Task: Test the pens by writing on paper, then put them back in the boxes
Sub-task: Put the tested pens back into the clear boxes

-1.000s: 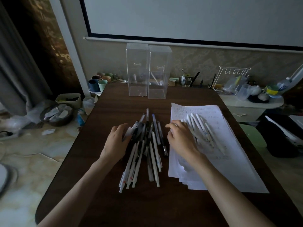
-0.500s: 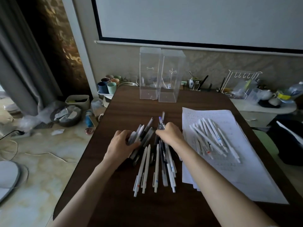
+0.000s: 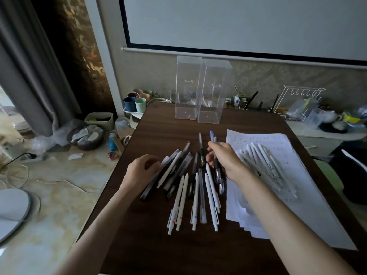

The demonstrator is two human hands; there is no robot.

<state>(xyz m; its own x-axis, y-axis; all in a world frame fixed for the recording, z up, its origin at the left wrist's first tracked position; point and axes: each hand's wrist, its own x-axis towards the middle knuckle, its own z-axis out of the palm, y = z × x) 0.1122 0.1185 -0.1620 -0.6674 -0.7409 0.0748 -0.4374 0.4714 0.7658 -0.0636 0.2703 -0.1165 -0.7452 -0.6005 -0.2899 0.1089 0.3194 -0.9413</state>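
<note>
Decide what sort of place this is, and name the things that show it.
Probably a lived-in room at home: a projector screen on the wall, mugs beside the table, a grey curtain.

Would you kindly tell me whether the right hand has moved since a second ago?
Yes. Against the paper, the right hand shifted left, off its edge to the pen pile, where it grips a blue-capped pen.

Both bare forearms are extended from the near edge toward the middle of the surface (image 3: 158, 126). The left hand (image 3: 142, 171) is held palm down, its fingers (image 3: 153, 158) curled round a bundle of pens (image 3: 174, 165) at its right side. The right hand (image 3: 224, 157) is held slightly farther off, back upward, and a blue-tipped pen (image 3: 218, 174) is pinched in its curled fingers (image 3: 211, 149).
</note>
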